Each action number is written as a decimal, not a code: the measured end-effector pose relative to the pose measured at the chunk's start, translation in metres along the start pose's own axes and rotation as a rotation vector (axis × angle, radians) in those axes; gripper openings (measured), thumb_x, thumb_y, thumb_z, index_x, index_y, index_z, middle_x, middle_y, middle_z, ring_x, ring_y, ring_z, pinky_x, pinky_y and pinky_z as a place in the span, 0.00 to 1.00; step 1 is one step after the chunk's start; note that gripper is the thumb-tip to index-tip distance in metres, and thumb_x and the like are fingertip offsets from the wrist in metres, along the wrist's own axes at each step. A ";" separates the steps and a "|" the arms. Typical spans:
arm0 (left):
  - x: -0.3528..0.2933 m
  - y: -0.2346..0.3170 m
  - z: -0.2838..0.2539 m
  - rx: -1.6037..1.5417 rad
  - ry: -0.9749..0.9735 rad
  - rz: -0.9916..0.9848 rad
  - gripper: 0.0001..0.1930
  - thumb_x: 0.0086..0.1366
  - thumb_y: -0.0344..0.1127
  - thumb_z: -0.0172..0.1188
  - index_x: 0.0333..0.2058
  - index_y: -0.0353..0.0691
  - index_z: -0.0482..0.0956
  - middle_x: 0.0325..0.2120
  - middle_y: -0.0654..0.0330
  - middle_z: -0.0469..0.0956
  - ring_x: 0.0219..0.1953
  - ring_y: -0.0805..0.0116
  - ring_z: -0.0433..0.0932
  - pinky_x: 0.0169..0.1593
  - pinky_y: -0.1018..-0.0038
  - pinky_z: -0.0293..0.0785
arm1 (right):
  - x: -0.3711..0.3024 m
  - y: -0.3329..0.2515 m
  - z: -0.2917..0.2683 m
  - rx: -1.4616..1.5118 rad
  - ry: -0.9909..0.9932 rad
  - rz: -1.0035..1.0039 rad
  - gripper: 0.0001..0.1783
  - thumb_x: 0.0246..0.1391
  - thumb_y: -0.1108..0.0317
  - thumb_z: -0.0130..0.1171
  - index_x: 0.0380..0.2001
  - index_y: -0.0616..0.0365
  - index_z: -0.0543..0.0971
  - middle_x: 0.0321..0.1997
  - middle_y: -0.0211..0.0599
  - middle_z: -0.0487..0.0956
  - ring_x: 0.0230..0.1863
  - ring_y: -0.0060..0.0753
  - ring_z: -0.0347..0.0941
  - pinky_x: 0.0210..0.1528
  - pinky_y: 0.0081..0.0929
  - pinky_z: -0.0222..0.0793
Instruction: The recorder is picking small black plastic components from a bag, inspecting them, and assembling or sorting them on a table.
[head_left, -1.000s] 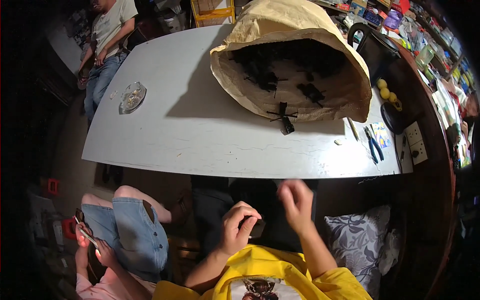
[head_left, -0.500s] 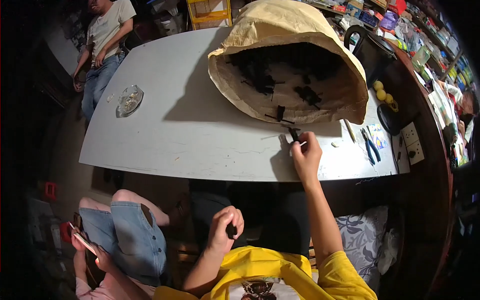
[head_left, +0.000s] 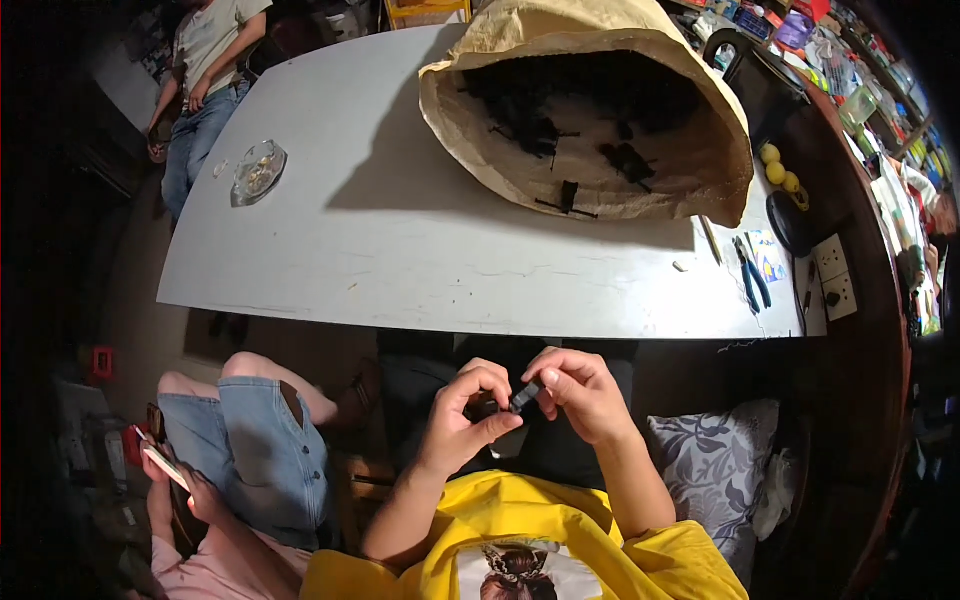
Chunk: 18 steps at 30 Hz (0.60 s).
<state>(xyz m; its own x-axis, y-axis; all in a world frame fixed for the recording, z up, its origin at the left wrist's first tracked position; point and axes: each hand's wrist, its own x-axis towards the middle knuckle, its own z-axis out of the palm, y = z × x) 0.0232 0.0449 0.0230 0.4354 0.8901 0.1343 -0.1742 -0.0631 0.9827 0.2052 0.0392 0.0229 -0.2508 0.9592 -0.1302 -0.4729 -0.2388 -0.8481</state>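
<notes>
My left hand (head_left: 462, 418) and my right hand (head_left: 584, 398) meet over my lap, below the table's near edge. Between their fingertips is a small black plastic part (head_left: 525, 396); fingers hide much of it, so I cannot tell if it is one piece or two. Both hands are closed on it. Beyond them on the table (head_left: 330, 265) a large tan paper sack (head_left: 590, 30) lies with its mouth toward me. Inside are many black parts with thin bars (head_left: 628, 163), one black part (head_left: 570, 198) lying right at the lip.
At the table's right are blue-handled pliers (head_left: 752, 276), a thin stick (head_left: 711, 240), a socket strip (head_left: 835, 275), yellow balls (head_left: 775, 172) and a black kettle (head_left: 760, 90). A glass ashtray (head_left: 259, 174) stands left. Someone with a phone (head_left: 165, 466) sits at my left; a cushion (head_left: 712, 462) lies right.
My right hand has come back from the sack's mouth to my lap with a black part. My left hand has moved up and right to meet it. The view has shifted slightly.
</notes>
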 end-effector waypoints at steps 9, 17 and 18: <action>-0.006 0.008 0.010 -0.103 0.058 -0.244 0.12 0.52 0.31 0.66 0.26 0.39 0.68 0.23 0.70 0.67 0.22 0.85 0.64 0.25 0.88 0.59 | -0.011 -0.006 0.007 -0.548 -0.116 -0.337 0.09 0.50 0.71 0.57 0.35 0.61 0.79 0.32 0.37 0.73 0.26 0.22 0.69 0.28 0.16 0.65; -0.010 0.007 0.024 -0.128 0.234 -0.291 0.08 0.55 0.31 0.61 0.29 0.38 0.70 0.26 0.67 0.71 0.21 0.85 0.65 0.21 0.88 0.61 | -0.023 0.000 0.030 -0.928 0.157 -0.593 0.10 0.45 0.78 0.55 0.35 0.64 0.78 0.31 0.43 0.72 0.30 0.38 0.71 0.31 0.25 0.68; -0.011 0.006 0.025 -0.245 0.239 -0.280 0.07 0.56 0.31 0.60 0.28 0.38 0.70 0.27 0.66 0.71 0.23 0.85 0.66 0.22 0.88 0.62 | -0.024 0.005 0.033 -0.983 0.188 -0.649 0.11 0.44 0.79 0.56 0.35 0.64 0.77 0.31 0.43 0.72 0.29 0.37 0.71 0.30 0.25 0.68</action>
<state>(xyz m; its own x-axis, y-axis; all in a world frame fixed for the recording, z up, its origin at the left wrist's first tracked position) 0.0400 0.0236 0.0309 0.2839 0.9389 -0.1946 -0.2952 0.2787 0.9139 0.1812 0.0096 0.0389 -0.0374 0.8848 0.4644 0.4044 0.4384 -0.8027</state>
